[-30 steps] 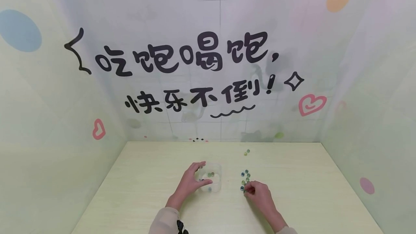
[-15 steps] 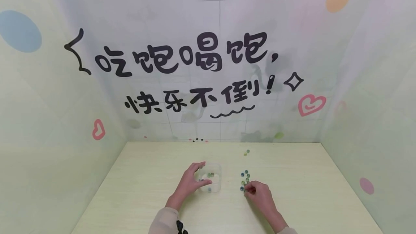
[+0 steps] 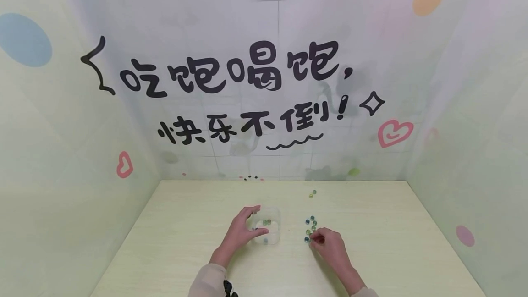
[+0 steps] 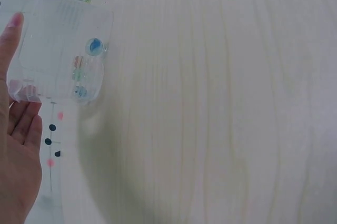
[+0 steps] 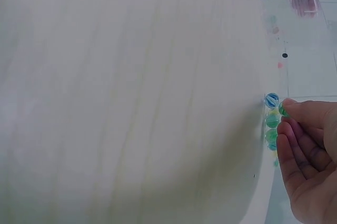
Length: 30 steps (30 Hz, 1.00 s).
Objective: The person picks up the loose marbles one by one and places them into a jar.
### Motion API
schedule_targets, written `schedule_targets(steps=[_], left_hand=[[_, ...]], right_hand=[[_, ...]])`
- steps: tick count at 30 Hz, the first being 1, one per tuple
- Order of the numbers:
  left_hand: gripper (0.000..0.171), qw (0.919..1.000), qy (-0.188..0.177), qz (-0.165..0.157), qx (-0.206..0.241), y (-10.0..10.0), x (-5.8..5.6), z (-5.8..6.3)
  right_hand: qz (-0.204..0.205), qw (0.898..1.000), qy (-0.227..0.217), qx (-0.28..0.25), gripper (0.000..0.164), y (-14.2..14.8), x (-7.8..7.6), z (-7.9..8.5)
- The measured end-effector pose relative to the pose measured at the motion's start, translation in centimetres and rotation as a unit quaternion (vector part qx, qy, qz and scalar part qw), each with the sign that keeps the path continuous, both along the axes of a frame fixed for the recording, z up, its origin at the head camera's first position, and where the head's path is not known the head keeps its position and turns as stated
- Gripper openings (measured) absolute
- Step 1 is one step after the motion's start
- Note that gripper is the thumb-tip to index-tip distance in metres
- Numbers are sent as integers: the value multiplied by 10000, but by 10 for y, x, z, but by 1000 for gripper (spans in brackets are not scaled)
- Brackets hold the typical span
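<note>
My left hand (image 3: 241, 228) grips a clear plastic box (image 3: 274, 226) from its left side, thumb across the front and fingers at the back. Several marbles lie inside, one of them a blue-swirled marble (image 4: 95, 47) seen through the wall. To the right, my right hand (image 3: 330, 246) has thumb and index finger together at the near end of a loose group of marbles. Between those fingertips the right wrist view shows a small green marble (image 5: 283, 109). Close beside it lie a blue marble (image 5: 271, 100) and a green marble (image 5: 271, 121); the hand hides part of the group.
Farther back on the pale wooden table (image 3: 185, 205) lie a yellow marble (image 3: 311, 195) and a greenish marble (image 3: 315, 192). A printed cloth backdrop (image 3: 288, 164) rises at the table's back edge, with cloth walls on both sides.
</note>
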<state>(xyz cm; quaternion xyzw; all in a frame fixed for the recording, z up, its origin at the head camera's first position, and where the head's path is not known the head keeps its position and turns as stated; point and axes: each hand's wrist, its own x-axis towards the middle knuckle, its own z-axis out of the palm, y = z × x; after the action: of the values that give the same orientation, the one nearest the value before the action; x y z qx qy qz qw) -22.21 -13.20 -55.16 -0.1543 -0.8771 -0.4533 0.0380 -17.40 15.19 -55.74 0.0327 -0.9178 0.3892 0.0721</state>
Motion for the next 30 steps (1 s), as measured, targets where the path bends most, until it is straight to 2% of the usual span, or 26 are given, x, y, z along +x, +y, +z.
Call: schedule_targets(steps=[19,30], left_hand=[[76,10000,9,-8,12,0,1,-1],[79,10000,57,-43,25,-1,0,-2]], right_hand=[[-1,9998,124,-139,15,-2,-3,8],[16,9995,311,15,15,-4,-3,13]])
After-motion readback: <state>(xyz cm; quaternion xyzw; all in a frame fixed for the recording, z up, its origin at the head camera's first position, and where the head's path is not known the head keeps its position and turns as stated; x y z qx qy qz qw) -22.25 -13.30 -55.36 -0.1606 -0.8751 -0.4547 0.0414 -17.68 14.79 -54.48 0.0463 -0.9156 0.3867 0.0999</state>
